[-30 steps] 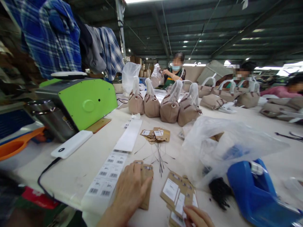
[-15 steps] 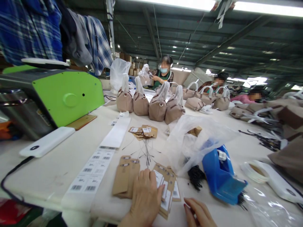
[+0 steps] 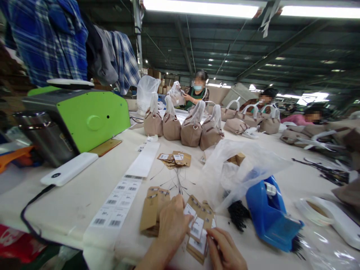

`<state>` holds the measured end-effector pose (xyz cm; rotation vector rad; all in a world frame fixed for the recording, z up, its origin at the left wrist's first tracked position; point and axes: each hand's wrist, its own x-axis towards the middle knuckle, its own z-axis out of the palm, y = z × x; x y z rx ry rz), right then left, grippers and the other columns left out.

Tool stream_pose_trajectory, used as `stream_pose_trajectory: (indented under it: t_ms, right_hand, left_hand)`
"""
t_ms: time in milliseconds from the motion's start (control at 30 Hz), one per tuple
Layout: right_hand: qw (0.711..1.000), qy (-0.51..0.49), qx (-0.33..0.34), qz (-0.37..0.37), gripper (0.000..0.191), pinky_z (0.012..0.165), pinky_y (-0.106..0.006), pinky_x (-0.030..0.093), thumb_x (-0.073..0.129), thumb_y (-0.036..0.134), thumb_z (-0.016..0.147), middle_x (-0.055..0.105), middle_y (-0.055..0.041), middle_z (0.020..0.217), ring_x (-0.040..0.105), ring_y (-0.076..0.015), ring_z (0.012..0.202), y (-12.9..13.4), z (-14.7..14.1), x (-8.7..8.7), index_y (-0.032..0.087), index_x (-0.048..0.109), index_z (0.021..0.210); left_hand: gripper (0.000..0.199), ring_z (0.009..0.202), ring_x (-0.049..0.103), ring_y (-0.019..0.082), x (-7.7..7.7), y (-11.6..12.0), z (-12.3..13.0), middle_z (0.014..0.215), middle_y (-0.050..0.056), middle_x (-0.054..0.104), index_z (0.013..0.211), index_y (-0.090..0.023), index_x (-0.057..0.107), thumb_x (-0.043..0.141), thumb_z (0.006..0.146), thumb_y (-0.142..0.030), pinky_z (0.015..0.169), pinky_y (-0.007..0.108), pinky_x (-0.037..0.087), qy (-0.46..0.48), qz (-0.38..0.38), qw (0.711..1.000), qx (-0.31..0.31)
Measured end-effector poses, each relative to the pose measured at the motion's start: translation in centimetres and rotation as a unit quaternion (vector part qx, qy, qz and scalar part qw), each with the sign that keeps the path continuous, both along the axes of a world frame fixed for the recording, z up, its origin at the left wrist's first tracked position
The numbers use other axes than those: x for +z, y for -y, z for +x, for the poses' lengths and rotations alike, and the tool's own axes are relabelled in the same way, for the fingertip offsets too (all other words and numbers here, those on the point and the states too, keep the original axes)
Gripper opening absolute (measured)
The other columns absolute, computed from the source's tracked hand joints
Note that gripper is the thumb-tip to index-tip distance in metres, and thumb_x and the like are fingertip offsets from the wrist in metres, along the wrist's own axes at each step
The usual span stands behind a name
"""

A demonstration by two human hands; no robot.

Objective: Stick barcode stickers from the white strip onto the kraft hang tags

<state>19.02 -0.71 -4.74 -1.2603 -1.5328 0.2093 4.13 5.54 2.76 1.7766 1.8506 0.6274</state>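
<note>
The left hand (image 3: 171,228) is laid against a fanned stack of kraft hang tags (image 3: 198,232) with white printed labels, its fingers (image 3: 185,219) touching the stack's left side. The right hand (image 3: 225,249) is placed at the stack's lower right, its fingertips (image 3: 210,236) against the tags' right edge. Whether either hand is gripping the tags cannot be told. Just left of the left hand, a second group of kraft tags (image 3: 152,210) is laid on a white work table (image 3: 56,198), beside a strip of barcode stickers (image 3: 112,210). A loose spray of thin tag fasteners (image 3: 178,183) is seen above the hands, below a small tag pile (image 3: 174,159). To the right are a clear plastic bag (image 3: 233,172), a black fastener bundle (image 3: 239,215) and a blue tape dispenser (image 3: 271,215). A row of beige handbags (image 3: 191,127) is lined up toward the top centre.
</note>
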Motion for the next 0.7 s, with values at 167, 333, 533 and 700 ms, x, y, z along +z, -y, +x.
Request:
stream_pose_trajectory:
  t_ms: [167,333,533,700]
  right_hand:
    - [0.996,-0.058,0.038,-0.059,0.019,0.076,-0.020,0.047,0.052,0.032,0.088,0.066,-0.0036,0.090,0.062,-0.0154,0.084,-0.5,-0.4,1.3,0.023,0.068,0.093]
    - [0.967,-0.190,0.005,-0.171,0.029,0.067,-0.021,0.050,0.059,0.046,0.080,0.070,-0.0042,0.089,0.064,-0.0170,0.077,-1.4,-1.3,3.7,0.021,0.068,0.093]
    - [0.917,-0.315,0.074,-0.232,0.030,0.045,-0.020,0.045,0.067,0.046,0.074,0.066,-0.0017,0.066,0.056,-0.0123,0.050,-2.3,-2.0,5.0,0.017,0.067,0.081]
    - [0.939,-0.274,0.061,-0.198,0.028,0.047,-0.021,0.045,0.064,0.045,0.075,0.062,-0.0013,0.061,0.056,-0.0137,0.052,-1.6,-1.5,4.4,0.017,0.065,0.070]
  left_hand:
    - [0.014,0.065,0.056,0.016,-0.4,-0.7,-0.8,0.060,-0.003,0.055,0.058,-0.020,0.048,0.058,0.067,-0.018,0.061,0.026,0.037,0.132,-0.013,0.991,0.026]
    - [0.013,0.058,0.055,0.013,-0.7,-0.6,-1.2,0.055,-0.005,0.054,0.057,-0.020,0.047,0.059,0.063,-0.022,0.055,0.022,0.041,0.268,-0.047,0.962,0.026]
    - [0.011,0.056,0.057,0.015,-0.5,1.2,-1.0,0.056,-0.004,0.057,0.066,-0.020,0.051,0.057,0.062,-0.028,0.053,0.024,0.043,0.325,-0.076,0.943,-0.010]
    - [0.062,0.100,0.060,0.021,-0.2,3.0,0.3,0.112,0.006,0.064,0.121,-0.022,0.048,0.058,0.060,-0.020,0.088,0.032,0.045,0.258,0.007,0.962,-0.084]
